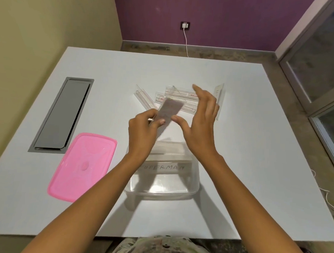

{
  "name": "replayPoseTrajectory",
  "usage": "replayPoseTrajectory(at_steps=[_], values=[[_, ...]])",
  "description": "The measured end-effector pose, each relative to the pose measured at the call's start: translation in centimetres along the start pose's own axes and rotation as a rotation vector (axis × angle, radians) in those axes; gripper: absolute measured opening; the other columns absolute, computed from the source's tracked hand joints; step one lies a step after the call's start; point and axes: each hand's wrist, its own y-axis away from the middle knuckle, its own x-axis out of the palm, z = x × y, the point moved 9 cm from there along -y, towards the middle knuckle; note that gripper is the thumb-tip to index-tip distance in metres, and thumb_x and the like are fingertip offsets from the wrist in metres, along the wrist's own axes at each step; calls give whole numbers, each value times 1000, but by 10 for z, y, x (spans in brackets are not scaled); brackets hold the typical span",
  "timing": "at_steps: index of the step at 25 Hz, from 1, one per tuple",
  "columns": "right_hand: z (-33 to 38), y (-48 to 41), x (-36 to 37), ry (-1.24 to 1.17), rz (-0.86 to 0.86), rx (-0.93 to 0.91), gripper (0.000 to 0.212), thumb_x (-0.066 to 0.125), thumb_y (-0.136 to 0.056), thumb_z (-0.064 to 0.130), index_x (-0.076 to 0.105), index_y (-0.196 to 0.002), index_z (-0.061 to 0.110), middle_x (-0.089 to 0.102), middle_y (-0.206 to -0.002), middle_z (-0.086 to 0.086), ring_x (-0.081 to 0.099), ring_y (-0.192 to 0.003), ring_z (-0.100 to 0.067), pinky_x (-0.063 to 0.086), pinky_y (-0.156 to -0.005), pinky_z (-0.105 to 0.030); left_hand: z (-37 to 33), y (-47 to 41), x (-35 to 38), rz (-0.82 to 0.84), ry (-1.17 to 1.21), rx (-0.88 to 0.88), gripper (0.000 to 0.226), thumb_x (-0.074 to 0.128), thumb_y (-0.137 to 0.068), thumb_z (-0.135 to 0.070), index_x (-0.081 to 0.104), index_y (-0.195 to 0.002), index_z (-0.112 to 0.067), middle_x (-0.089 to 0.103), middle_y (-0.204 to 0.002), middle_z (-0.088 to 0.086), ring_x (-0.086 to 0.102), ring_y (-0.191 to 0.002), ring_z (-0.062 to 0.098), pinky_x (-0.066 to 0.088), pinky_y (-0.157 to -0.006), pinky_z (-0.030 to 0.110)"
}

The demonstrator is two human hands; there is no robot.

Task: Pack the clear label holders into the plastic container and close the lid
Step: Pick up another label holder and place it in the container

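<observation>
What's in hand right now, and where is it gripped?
Left hand pinches one clear label holder at its near lower end; right hand is open, holding nothing.

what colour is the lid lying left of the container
Pink, translucent: the lid shows best in the head view, flat on the white table.

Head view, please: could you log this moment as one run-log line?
left hand: holds label holder | right hand: open | container: open | pink lid: on table

A white, flat counter [228,147] carries a grey rectangular metal cable hatch [62,115] at its left; a white charger cable [185,41] hangs from a black wall socket [185,25]. Purple wall behind.
</observation>
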Motion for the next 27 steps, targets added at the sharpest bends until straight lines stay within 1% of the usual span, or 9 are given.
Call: replayPoseTrajectory(at_steps=[3,6,10,13,16,18,20,23,27], values=[[-23,13,29,-154,218,148,89,77,-74,40,23,-143,29,38,-139,0,36,-125,-15,36,-102,-32,15,1,-3,-35,279,-158,12,64,-84,-15,69,-86,-26,72,-85,-10,67,-81,8,56,-74,31],[-36,34,58,-203,442,204,78,78,-73,40,32,-136,36,51,-133,7,45,-121,-9,38,-96,-27,27,5,7,33,601,-297,13,60,-90,-14,68,-98,-21,74,-96,0,72,-85,17,61,-69,33],[-48,41,70,-280,508,273,64,80,-72,35,46,-126,33,60,-119,9,57,-100,-1,44,-80,-10,40,16,17,116,818,-427,17,58,-91,-15,64,-107,-13,72,-100,5,71,-84,19,60,-65,26],[-62,42,70,-163,538,279,67,83,-69,28,50,-126,29,60,-122,6,56,-103,-10,47,-84,-21,59,20,4,-36,597,-429,40,65,-87,-18,46,-122,-14,59,-119,6,65,-101,22,56,-80,31],[-82,51,69,-73,644,313,66,85,-65,23,54,-123,25,60,-121,5,55,-103,-13,45,-87,-26,60,17,-29,-187,184,-214,73,73,-79,-23,28,-136,-20,38,-139,6,41,-128,23,36,-106,39],[-91,63,74,-44,766,320,64,86,-64,23,56,-120,27,60,-118,8,56,-98,-8,43,-85,-24,59,15,-31,-84,-152,0,73,73,-77,-30,35,-138,-21,38,-145,2,25,-140,22,16,-116,48],[-96,71,80,28,829,285,63,85,-63,21,56,-118,29,60,-113,14,52,-91,0,40,-83,-25,65,20,-21,81,-431,160,63,71,-76,-40,46,-133,-26,44,-143,-7,17,-144,19,-3,-115,50],[-99,74,94,128,885,217,62,84,-64,19,56,-118,29,61,-113,15,52,-105,-8,43,-89,-31,83,40,-3,244,-616,302,50,72,-76,-38,59,-122,-26,58,-132,-8,35,-138,17,-5,-113,43],[-106,81,118,178,981,162,65,83,-67,13,55,-125,23,60,-127,3,52,-119,-17,41,-102,-33,102,57,21,374,-588,340,34,67,-83,-7,64,-116,-16,69,-117,-1,62,-111,18,15,-109,29]])
